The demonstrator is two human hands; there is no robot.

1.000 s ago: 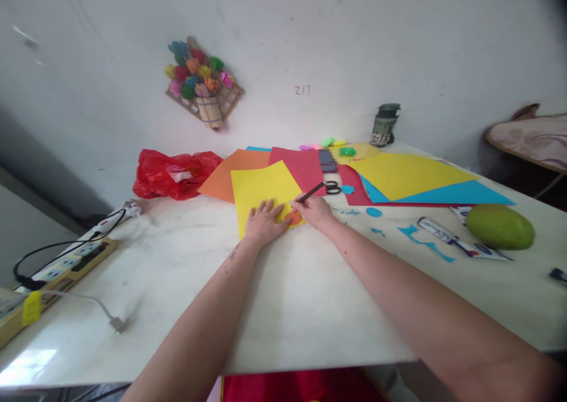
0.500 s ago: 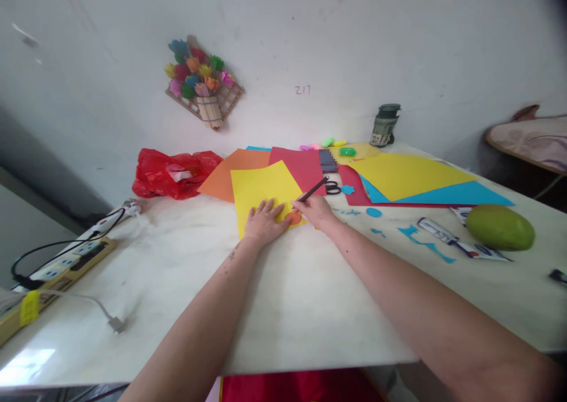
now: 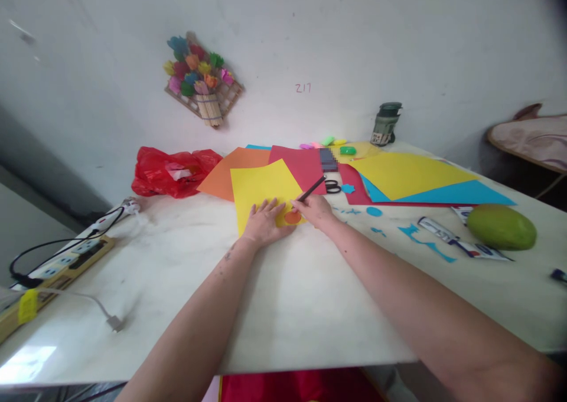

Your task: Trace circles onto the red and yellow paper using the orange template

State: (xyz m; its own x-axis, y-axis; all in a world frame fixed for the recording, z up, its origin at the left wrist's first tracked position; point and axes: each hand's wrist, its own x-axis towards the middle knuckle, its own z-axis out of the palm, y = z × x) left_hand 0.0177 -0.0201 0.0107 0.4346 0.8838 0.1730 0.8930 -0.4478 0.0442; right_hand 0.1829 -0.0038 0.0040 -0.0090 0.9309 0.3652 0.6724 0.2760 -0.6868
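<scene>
A sheet of yellow paper lies at the middle of the table. My left hand rests flat on its lower part with the fingers spread. Just right of those fingers an orange paper circle lies on the sheet. My right hand is closed round a dark pencil, its upper end slanting up to the right. The pencil's tip is by the circle, but I cannot tell whether it touches the paper. Black-handled scissors and a blue paper flower lie beyond my right hand.
Orange paper and red paper lie behind the yellow sheet. Blue scraps, a glue tube and a green mango are at right. A red plastic bag and a power strip are at left.
My left thumb has drawn back from the orange circle, which now shows whole. The right hand keeps the pencil in nearly the same spot.
</scene>
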